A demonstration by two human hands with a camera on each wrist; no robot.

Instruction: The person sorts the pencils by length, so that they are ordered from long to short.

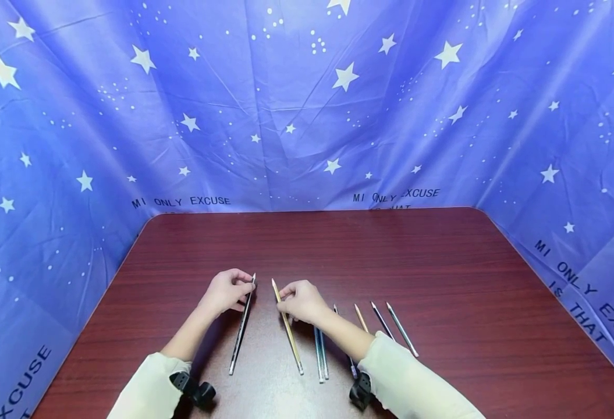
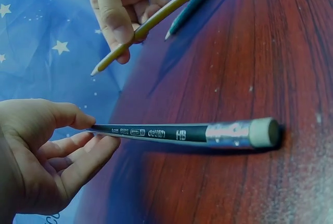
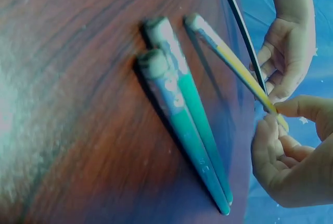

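My left hand (image 1: 228, 291) pinches a black pencil (image 2: 166, 132) near its sharpened tip. White lettering with "HB" runs along its barrel, and its eraser end points toward me, low over the table. A yellow pencil (image 1: 288, 329) is pinched near its tip between the thumb and fingers of my right hand (image 1: 302, 301). Its eraser end also points toward me. Two green-blue pencils (image 3: 192, 130) lie side by side on the table beneath the right forearm, tips partly hidden in the head view.
Right of the forearm lie several more pencils: a dark one (image 1: 352, 366) partly covered by the arm, a tan one (image 1: 361, 318), another dark one (image 1: 382, 320) and a green-grey one (image 1: 403, 329). The reddish-brown table (image 1: 390, 250) meets a blue star-patterned cloth (image 1: 296, 105) behind.
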